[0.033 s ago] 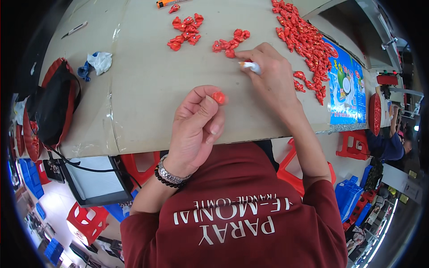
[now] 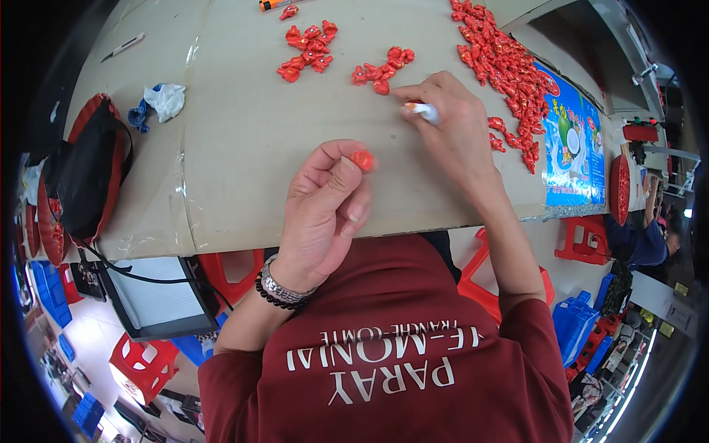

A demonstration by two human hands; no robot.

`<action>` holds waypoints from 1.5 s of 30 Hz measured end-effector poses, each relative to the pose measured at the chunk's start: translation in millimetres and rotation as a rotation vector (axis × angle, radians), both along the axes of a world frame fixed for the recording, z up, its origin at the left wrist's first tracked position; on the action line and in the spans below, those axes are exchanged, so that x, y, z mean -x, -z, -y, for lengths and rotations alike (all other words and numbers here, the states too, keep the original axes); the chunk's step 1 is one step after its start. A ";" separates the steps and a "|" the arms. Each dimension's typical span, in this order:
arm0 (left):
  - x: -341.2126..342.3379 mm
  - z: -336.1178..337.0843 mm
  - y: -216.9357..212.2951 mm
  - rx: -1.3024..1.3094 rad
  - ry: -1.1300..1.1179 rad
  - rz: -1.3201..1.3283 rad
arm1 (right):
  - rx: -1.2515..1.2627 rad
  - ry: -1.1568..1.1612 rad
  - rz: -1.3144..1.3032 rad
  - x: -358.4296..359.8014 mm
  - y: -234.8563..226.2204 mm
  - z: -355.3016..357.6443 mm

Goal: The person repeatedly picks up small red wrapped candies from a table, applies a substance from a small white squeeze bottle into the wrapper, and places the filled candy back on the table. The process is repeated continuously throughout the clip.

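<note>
My left hand [image 2: 325, 203] is raised over the near part of the table, pinching a small glossy red piece [image 2: 362, 160] between thumb and forefinger. Its outer edge is blurred. In my right hand [image 2: 450, 122] is a white pen-like tool [image 2: 424, 111] with an orange-brown tip pointing left. The right forefinger reaches toward a short row of small red pieces [image 2: 382, 72], close to its nearest one; I cannot tell if they touch. Farther left lies another cluster of red pieces [image 2: 308, 53], some with small pale dots. The piece in my left hand is apart from the tool.
A large heap of red pieces [image 2: 509, 81] spreads along the right side, beside a blue printed sheet [image 2: 572, 144]. Crumpled white tissue [image 2: 168, 101], a thin pen [image 2: 123, 48] and a black bag [image 2: 92, 173] on a red tray lie left. An orange marker [image 2: 275, 4] is at the far edge.
My right hand and the white tool have shifted very slightly to the right. The left hand keeps its place with the red piece.
</note>
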State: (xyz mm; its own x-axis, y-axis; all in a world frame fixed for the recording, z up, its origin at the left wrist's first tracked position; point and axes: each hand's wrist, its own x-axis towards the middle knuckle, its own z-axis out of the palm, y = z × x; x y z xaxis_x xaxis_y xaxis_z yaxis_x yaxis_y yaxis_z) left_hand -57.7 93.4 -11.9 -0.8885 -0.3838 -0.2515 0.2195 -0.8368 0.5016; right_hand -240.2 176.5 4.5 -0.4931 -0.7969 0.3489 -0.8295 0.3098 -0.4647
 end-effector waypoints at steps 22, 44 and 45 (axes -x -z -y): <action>8.6 -16.3 -0.5 0.211 -0.060 0.083 | 0.404 0.112 1.549 -43.9 -14.4 -29.3; 11.2 -18.0 -0.5 0.274 -0.077 0.105 | 0.341 0.063 0.852 -53.5 -26.0 -36.6; 11.3 -18.1 -1.0 0.289 -0.081 0.105 | 0.345 0.046 0.799 -53.7 -25.6 -35.9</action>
State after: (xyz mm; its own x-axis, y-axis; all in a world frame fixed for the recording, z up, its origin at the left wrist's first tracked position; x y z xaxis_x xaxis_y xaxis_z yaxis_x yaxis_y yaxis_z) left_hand -69.0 111.5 -10.8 -0.8272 -0.5208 -0.2108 0.2137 -0.6386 0.7392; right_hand -186.6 212.4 30.1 -0.7222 -0.6840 0.1027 -0.2047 0.0696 -0.9763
